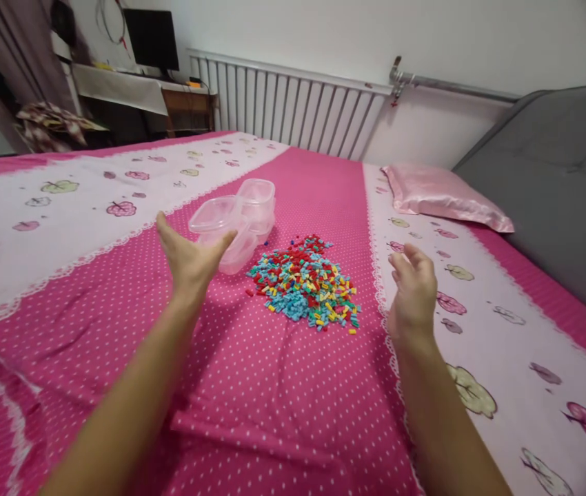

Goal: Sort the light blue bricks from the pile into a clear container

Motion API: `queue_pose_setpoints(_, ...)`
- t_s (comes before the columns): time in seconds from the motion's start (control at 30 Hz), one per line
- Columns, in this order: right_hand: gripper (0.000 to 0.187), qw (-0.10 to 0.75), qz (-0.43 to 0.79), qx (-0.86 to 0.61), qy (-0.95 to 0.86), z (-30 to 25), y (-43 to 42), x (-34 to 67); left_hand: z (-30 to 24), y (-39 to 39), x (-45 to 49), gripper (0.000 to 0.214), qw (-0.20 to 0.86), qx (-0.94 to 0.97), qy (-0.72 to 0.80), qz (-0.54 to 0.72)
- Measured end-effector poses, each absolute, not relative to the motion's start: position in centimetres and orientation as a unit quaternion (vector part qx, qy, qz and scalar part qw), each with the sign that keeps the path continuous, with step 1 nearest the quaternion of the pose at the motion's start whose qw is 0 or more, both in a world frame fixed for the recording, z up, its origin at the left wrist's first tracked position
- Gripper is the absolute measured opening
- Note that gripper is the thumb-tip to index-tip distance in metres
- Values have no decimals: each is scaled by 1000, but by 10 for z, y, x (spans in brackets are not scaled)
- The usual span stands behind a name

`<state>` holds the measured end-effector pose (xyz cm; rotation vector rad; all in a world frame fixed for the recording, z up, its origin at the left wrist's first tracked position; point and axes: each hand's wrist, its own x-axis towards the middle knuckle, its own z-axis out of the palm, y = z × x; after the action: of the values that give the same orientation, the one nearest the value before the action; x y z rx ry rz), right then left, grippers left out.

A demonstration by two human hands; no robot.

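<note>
My left hand (192, 255) hovers just left of the clear plastic containers (215, 215), its thumb and fingers spread with nothing between them. Its thumb overlaps the containers in the picture; whether it touches them I cannot tell. To the right of the containers lies a loose pile of small plastic building bricks (306, 279) in red, blue, yellow and green. My right hand (413, 293) is held up beyond the right side of the pile, apart from it, with its fingers slightly bent and nothing visible in them.
Pink dotted bedding (272, 386) with printed white side bands covers the bed. A pink pillow (442, 196) rests by the grey headboard (556, 179). Behind the bed are a radiator (293, 100) and a desk (122, 89) with a monitor (152, 40).
</note>
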<state>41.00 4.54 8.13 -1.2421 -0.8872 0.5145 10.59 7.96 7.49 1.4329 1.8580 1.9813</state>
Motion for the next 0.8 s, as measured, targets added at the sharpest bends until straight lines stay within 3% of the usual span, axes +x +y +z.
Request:
queue_pose_setpoints(0.2,51,698,223,-575,-364,54,54,430,58,118,118,71,8,473,558,682)
queue_pose_setpoints(0.33,50,711,242,-547,-368,62,53,433,57,134,113,79,17,356,611,707)
queue_pose_setpoints(0.47,48,710,270,-541,-360,70,48,436,65,126,108,60,-9,382,570,727)
queue_pose_setpoints(0.67,47,695,264,-533,-404,82,35,436,93,71,166,77,-80,467,449,758)
queue_pose_setpoints(0.8,63,584,210,-506,-599,101,16,440,76,40,228,82,166,639,363,657)
